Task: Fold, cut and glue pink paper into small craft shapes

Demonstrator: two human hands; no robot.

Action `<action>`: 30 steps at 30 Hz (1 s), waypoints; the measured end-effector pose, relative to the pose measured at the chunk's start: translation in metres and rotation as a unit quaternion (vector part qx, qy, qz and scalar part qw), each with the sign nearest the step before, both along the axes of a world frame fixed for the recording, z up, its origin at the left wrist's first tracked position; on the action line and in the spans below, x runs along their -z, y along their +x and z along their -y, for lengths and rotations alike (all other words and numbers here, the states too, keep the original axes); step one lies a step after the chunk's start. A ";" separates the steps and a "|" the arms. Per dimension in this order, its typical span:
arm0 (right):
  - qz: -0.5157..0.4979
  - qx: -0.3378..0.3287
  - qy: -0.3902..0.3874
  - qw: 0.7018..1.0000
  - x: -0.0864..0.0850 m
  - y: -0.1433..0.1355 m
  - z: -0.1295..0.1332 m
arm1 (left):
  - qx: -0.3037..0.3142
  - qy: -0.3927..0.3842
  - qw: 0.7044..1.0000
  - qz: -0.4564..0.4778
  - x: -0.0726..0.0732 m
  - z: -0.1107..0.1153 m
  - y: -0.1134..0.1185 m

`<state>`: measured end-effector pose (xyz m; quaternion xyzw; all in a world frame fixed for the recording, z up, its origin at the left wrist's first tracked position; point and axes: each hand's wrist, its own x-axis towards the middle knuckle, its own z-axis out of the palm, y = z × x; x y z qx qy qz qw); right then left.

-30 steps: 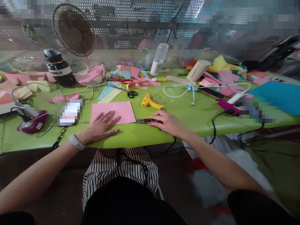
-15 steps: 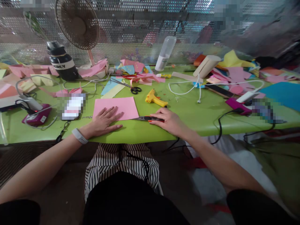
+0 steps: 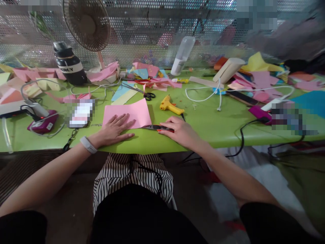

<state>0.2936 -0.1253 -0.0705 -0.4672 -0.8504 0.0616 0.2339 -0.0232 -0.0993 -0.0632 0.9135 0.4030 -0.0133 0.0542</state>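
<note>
Head view: the left hand is lying flat with its fingers spread, pressing pink paper onto the green desk. The right hand is pinching a black-and-orange knife, whose blade is resting at the paper's near right corner; the far right corner is curling upward. Beyond the right hand, a yellow glue gun is lying near black-handled scissors.

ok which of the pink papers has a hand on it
The frontmost pink sheet: the left hand lies flat on it, while the other pink pieces lie farther back, touched by neither hand.
</note>
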 end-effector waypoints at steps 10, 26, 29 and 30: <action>0.015 -0.007 -0.005 1.000 -0.001 -0.004 -0.001 | -0.001 -0.002 1.000 -0.017 -0.006 0.004 0.004; 0.037 -0.008 0.014 0.999 0.000 -0.033 -0.002 | -0.012 0.001 1.000 -0.016 -0.003 0.005 0.003; 0.047 -0.020 0.016 0.999 -0.001 -0.037 0.000 | -0.017 -0.002 1.000 -0.023 -0.004 0.006 0.004; 0.048 -0.026 0.014 0.998 -0.002 -0.037 0.001 | -0.018 -0.004 1.000 -0.023 -0.004 0.006 0.005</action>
